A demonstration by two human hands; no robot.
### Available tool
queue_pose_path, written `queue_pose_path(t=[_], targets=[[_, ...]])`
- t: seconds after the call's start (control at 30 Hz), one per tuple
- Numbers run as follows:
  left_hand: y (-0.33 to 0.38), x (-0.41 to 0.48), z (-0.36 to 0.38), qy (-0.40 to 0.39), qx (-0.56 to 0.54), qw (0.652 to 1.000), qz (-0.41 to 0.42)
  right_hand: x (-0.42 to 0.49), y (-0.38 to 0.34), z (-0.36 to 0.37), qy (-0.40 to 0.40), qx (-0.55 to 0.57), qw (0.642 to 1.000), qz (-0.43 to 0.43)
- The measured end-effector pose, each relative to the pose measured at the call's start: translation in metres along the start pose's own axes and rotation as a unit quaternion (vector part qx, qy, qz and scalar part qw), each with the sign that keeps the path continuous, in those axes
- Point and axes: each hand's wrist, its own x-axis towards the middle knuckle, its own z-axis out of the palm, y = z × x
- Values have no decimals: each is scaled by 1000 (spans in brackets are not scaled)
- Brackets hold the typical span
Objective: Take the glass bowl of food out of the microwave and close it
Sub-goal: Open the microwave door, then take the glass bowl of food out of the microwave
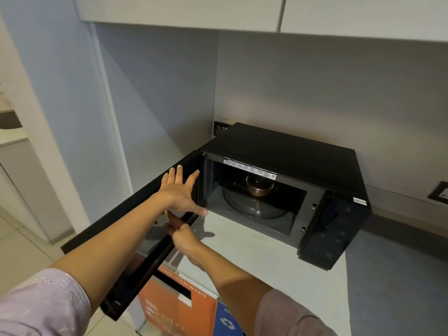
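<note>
A black microwave stands on a pale counter with its door swung wide open to the left. Inside, a glass bowl of dark food sits at the back of the round glass turntable. My left hand lies flat on the inner face of the door near the hinge, fingers spread. My right hand is below it at the door's lower edge, fingers curled against the edge. Neither hand touches the bowl.
The counter runs forward and right of the microwave. An orange bin and a blue bin stand below the counter's front edge, under the open door. Wall cabinets hang overhead. A wall panel borders the left.
</note>
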Motion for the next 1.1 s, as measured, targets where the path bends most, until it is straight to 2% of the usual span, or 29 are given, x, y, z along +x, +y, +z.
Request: queue_pose_path(t=[0.13,0.37,0.47,0.53,0.63,0.77,0.83,0.97,1.1], targets=[[-20,5,12,60,-7,998,15,16,4,8,-17,-33,999,21],[-30,15,31,131,-23,990,41,24,17,13,8,-79,997,-11],[-32,15,49,224,-11,972,68,24,18,10,40,-86,995,-25],[-32,12,65,269,-15,957,111,21,15,7,43,-34,998,-44],[-30,11,90,237,-98,952,170,17,13,-2,77,-2,996,-45],[-25,18,120,183,-214,944,174,9,28,-25,134,-20,990,-33],[-19,23,132,155,-259,937,175,8,37,-39,166,11,985,-39],[-3,38,146,114,-375,905,168,-7,46,-66,219,75,972,-27],[28,57,149,83,-460,871,150,-22,57,-102,265,91,959,-29]])
